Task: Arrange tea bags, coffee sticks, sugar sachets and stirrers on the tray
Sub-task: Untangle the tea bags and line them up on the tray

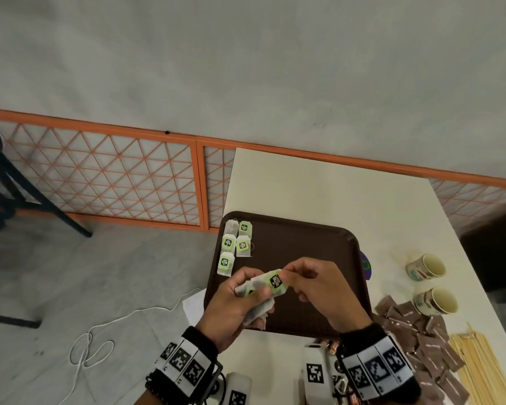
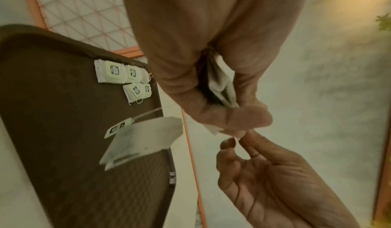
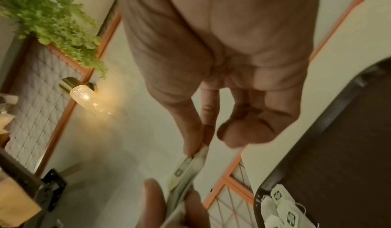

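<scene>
Over the brown tray (image 1: 319,238), my left hand (image 1: 240,299) grips a bunch of white tea bags (image 1: 260,290) with green tags. My right hand (image 1: 310,280) pinches the top tea bag (image 1: 276,280) of that bunch at its end. Several tea bags (image 1: 234,247) lie in two short columns in the tray's far left corner. In the left wrist view one tea bag (image 2: 146,136) hangs below my left hand (image 2: 211,84), and the right hand's fingers (image 2: 249,141) meet it. The right wrist view shows my right hand's fingers (image 3: 194,138) pinching the tea bag's edge (image 3: 190,164).
Brown sachets (image 1: 415,331) lie scattered right of the tray, with wooden stirrers (image 1: 479,369) beyond them. Two mugs (image 1: 430,285) lie on their sides on the white table (image 1: 319,185). The table's left edge runs beside the tray; a white cord (image 1: 100,340) lies on the floor.
</scene>
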{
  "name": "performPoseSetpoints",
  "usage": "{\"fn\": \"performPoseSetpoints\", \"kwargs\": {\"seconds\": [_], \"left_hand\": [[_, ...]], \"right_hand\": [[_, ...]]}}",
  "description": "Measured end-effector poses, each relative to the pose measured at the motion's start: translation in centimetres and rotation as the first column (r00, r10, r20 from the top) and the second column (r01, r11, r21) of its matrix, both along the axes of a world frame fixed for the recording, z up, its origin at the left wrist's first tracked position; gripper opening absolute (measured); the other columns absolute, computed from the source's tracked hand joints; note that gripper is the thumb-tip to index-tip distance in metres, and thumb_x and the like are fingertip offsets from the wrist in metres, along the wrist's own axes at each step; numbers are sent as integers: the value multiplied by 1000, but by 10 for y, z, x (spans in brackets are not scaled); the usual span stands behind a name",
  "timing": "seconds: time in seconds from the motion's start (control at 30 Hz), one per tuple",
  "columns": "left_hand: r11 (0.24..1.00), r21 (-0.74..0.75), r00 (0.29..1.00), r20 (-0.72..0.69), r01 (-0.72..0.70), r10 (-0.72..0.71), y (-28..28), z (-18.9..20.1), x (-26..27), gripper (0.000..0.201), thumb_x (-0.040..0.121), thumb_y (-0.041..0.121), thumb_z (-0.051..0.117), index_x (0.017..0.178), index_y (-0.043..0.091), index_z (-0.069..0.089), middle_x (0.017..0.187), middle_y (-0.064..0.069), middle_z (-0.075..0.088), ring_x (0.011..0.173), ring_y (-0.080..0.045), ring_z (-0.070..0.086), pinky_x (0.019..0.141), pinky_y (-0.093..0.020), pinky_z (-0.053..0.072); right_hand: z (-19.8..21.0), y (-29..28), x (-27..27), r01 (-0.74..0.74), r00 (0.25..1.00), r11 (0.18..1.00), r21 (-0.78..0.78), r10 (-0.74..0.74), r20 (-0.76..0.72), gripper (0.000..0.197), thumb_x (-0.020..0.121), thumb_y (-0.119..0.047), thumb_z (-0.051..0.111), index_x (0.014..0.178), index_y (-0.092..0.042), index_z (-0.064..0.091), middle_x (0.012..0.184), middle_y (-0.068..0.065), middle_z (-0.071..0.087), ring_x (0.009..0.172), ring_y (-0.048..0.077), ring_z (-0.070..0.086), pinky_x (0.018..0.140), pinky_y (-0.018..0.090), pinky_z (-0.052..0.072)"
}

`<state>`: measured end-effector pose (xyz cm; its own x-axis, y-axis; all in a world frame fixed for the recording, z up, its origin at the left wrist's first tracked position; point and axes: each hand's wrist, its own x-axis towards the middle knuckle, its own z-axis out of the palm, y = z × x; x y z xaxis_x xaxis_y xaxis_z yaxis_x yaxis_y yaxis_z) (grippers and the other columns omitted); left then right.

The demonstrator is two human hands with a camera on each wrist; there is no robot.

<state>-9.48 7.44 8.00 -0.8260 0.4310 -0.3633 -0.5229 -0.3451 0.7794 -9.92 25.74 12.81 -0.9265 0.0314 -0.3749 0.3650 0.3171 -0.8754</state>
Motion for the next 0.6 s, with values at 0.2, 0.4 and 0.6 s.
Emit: {"fn": "performPoseSetpoints", "kwargs": {"seconds": [0.2,0.4,0.6], "left_hand": [[984,-148,995,-26,-95,92,4,-5,4,30,84,26,70,107,7,64,82,-9,67,68,-18,64,52,-29,51],[964,-158,973,55,-213,224,14,-16,7,34,77,30,73,104,11,67,85,-12,69,75,-20,66,56,-31,53],[971,-156,974,112,-179,197,9,-35,11,18,83,20,76,90,9,64,72,-15,60,57,-19,57,51,-28,49]], "right_hand": [[-16,-12,1,4,998,998,-60,-1,60,10,93,-26,66,99,-17,67,87,6,74,69,11,67,65,25,56],[-33,-28,12,190,977,964,-184,-167,132,16,91,-32,67,98,-19,74,77,1,70,66,7,58,57,18,47],[-42,-31,-3,233,969,948,-217,-244,-29,11,94,-25,63,98,-19,71,92,2,74,78,14,67,69,28,55]]}}
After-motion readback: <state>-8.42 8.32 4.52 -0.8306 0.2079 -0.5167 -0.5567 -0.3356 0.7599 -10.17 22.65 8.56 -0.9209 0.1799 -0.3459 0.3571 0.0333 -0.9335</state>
